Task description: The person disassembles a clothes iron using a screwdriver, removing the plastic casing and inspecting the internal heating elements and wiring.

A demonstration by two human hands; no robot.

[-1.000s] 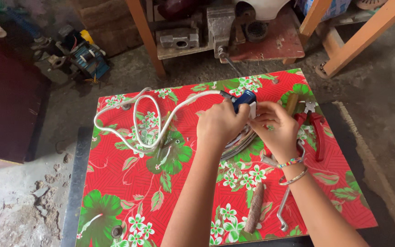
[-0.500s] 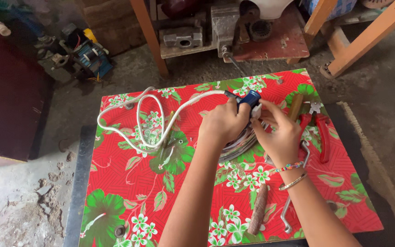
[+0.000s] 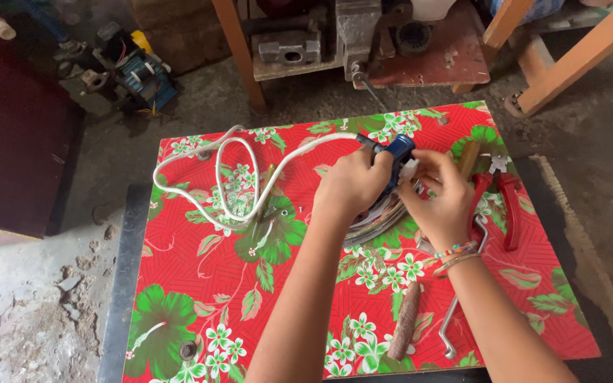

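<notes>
The clothes iron (image 3: pixel 381 213) was held down mid-counter (image 3: pixel 200 284) by the left hand (image 3: pixel 349 186), fingers closed over its blue handle (image 3: pixel 396 152). The right hand (image 3: pixel 441 202) pinched a white connector (image 3: pixel 409 169); the looped white cord (image 3: pixel 228 177) might be snagged and tugged loose.

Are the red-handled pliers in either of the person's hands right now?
No, the red-handled pliers lie on the flowered tablecloth to the right, apart from the right hand and the left hand, which hold the iron.
</notes>
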